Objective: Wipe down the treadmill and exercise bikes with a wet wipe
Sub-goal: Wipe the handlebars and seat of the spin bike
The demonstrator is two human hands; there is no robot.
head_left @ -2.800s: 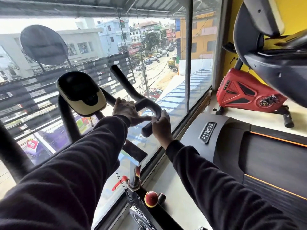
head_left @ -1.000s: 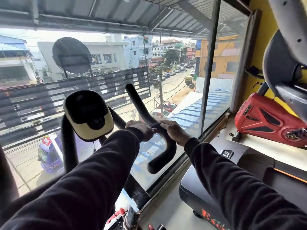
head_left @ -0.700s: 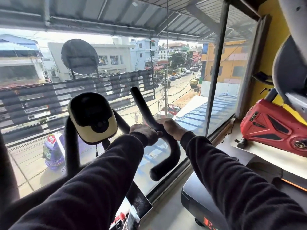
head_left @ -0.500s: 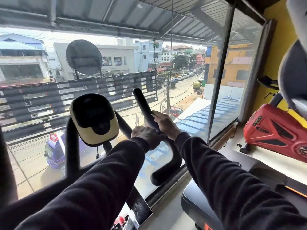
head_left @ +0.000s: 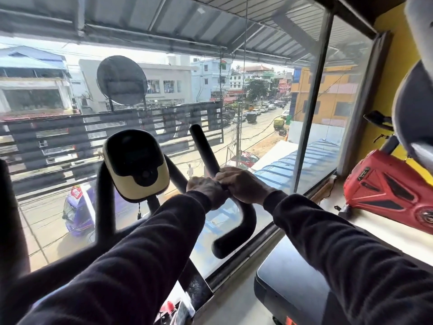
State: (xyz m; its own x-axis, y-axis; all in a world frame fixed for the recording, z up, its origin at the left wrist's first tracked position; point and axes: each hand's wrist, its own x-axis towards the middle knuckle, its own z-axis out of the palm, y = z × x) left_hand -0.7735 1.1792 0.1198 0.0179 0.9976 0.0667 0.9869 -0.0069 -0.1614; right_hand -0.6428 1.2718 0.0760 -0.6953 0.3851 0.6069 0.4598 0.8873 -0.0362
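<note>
Both hands at frame centre on the exercise bike's right handlebar (head_left: 206,148), black padded bar rising from centre toward upper middle and curling down to a stub end at lower centre. Left hand (head_left: 206,191) curled around the bar just below the right hand (head_left: 243,184), touching it; right hand also wrapped around the bar, fingers on the far side hidden. Wet wipe not discernible, possibly covered by the hands, cannot tell which one holds it. Bike console (head_left: 136,165), black and cream, left of centre, screen dark and unreadable. Left handlebar (head_left: 104,198) partly visible behind the console, another black bar cut off at the left edge. Dark sleeves fill the lower frame and cover most of the bike frame. Treadmill (head_left: 293,285) at lower right, only a dark front corner showing, rest hidden by the right sleeve. Red bike housing (head_left: 384,191) at right edge, cut off. Grey shape at upper right too cropped to identify.
</note>
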